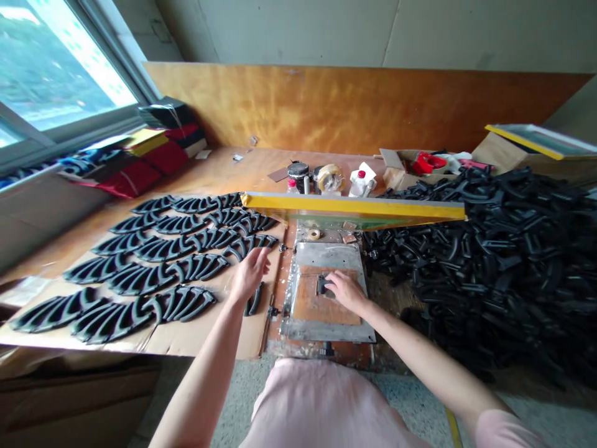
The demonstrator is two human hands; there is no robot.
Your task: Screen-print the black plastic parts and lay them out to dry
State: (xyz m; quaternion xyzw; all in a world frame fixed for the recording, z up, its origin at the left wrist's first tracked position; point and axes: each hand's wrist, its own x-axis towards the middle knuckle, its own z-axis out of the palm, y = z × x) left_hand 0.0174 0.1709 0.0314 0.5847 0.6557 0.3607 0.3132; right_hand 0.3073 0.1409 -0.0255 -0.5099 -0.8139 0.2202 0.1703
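My left hand (250, 272) hovers with fingers spread over a curved black plastic piece (254, 300) lying at the right end of rows of the same black pieces (140, 267) fanned out on cardboard. My right hand (344, 290) rests on the brown pad of a metal plate (326, 292), its fingers pressed on a small black part (321, 285). A yellow-framed printing screen (354, 208) stands raised above the plate.
A big heap of black plastic pieces (504, 261) fills the right side. Behind the screen stand a tape roll (329, 178), a dark jar (298, 172) and small bottles (358, 182). Red and black stacks (153, 155) lie by the window at left. A plywood board (354, 106) lines the wall.
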